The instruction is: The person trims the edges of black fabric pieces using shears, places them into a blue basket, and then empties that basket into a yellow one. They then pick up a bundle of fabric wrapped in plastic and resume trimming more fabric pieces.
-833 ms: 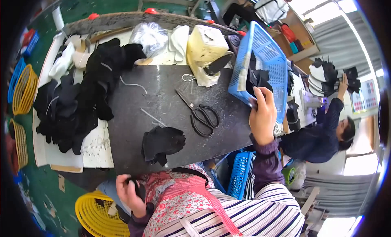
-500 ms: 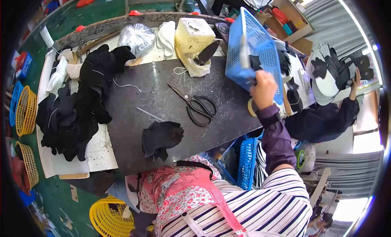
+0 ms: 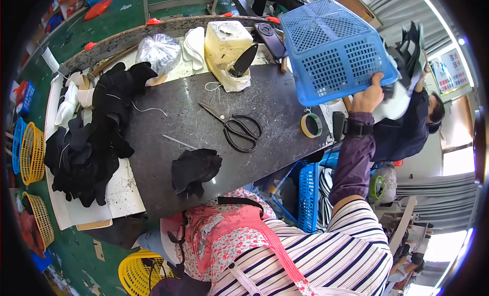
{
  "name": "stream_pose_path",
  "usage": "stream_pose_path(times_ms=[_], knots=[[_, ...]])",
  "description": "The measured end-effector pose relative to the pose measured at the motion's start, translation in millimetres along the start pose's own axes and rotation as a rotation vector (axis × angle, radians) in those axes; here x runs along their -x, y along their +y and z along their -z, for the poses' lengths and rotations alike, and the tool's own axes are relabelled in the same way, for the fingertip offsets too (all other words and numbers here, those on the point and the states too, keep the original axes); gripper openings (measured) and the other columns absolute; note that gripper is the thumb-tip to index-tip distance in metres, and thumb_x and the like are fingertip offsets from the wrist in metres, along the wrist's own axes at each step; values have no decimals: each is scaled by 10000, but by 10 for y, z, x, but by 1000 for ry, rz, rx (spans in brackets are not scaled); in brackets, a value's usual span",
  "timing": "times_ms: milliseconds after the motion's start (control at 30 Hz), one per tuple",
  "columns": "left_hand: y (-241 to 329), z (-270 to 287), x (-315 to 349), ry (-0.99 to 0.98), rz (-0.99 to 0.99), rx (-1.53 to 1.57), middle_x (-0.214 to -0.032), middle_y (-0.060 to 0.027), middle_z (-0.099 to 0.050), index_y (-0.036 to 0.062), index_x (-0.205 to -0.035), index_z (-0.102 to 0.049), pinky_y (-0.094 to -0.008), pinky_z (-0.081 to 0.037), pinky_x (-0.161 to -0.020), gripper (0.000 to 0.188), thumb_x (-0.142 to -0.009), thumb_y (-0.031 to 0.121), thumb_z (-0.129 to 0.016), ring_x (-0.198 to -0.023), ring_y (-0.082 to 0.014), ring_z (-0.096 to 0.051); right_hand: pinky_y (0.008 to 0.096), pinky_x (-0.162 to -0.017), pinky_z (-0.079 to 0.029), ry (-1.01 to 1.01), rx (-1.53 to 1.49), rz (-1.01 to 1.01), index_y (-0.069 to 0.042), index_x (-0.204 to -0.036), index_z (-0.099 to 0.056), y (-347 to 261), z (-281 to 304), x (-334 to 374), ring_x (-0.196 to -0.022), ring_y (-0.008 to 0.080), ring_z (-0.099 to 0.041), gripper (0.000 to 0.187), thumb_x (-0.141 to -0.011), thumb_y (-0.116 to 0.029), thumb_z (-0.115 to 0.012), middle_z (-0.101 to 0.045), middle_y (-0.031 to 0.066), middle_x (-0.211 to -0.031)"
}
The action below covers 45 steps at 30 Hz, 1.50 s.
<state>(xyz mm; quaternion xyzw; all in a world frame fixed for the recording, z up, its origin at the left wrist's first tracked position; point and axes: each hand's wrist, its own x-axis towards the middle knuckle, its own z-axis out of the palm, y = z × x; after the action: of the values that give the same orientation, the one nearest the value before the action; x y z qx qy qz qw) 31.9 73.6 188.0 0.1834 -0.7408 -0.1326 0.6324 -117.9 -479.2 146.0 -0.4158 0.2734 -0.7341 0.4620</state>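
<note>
My right hand [image 3: 368, 96] grips the rim of a blue plastic basket [image 3: 338, 54] raised over the right end of the table. The basket is tipped over, with its latticed underside and a slotted side showing; its inside is hidden. Below it lie a roll of tape [image 3: 311, 125] and black-handled scissors [image 3: 235, 127]. A folded black fabric piece [image 3: 196, 170] rests near the table's front edge, beside a thin white stick [image 3: 178, 142]. My left hand is out of sight; only a dark purple sleeve [image 3: 183, 285] shows at the lower edge.
A heap of black fabric pieces [image 3: 102, 128] covers the table's left end. Along the back stand a clear plastic bag [image 3: 159, 52], a yellowish container [image 3: 229, 41] and a phone [image 3: 271, 39]. A co-worker [image 3: 405, 125] holds black and white pieces at the right.
My right hand has lifted the blue basket off the table and tipped it over, moving right. The tape roll now shows fully. The view has shifted slightly.
</note>
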Motion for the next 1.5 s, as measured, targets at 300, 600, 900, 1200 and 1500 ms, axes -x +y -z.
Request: stream_pose_path(times_ms=[300, 600, 900, 1200, 1500], knots=[[-83, -6, -50, 45, -69, -75, -622, -76, -535, 52, -667, -579, -333, -304, -416, 215, -793, 184, -465, -508, -190, -492, 459, -908, -469, 46, -113, 19, 52, -1196, -481, 136, -128, 319, -1017, 302, -569, 394, -968, -266, -431, -555, 155, -1160], [385, -334, 155, 64, 114, 69, -647, -88, -571, 37, -702, -609, -332, -295, -401, 144, -715, 146, -516, -511, -191, -519, 420, -808, -521, -58, -119, 134, 71, -1129, -522, -170, -476, 168, -883, 273, -619, 418, -964, -303, -436, -597, 143, -1068], [149, -230, 225, 214, -21, -22, -664, -97, -561, 47, -753, -627, -339, -341, -420, 202, -720, 246, -607, -524, -172, -520, 319, -636, -518, -142, -118, 453, 55, -874, -631, -345, -1104, 277, -684, 167, -605, 255, -886, -198, -605, -634, 90, -850], [-9, -241, 225, 373, -120, -61, -642, -58, -495, 79, -762, -591, -304, -323, -425, 179, -748, 253, -628, -497, -140, -468, 280, -542, -420, -665, 492, 1230, 38, -792, -608, -404, -1496, 788, -592, 174, -549, 143, -797, -89, -674, -607, 85, -724], [496, -700, 369, 563, -147, -545, -619, -18, -428, 110, -772, -554, -270, -305, -430, 178, -776, 260, -650, -469, -108, -417, 275, -450, -367, -1475, 85, 1710, -32, -753, -579, -840, -1896, 2447, -538, 167, -459, 330, -462, -184, -550, -534, 40, -684]])
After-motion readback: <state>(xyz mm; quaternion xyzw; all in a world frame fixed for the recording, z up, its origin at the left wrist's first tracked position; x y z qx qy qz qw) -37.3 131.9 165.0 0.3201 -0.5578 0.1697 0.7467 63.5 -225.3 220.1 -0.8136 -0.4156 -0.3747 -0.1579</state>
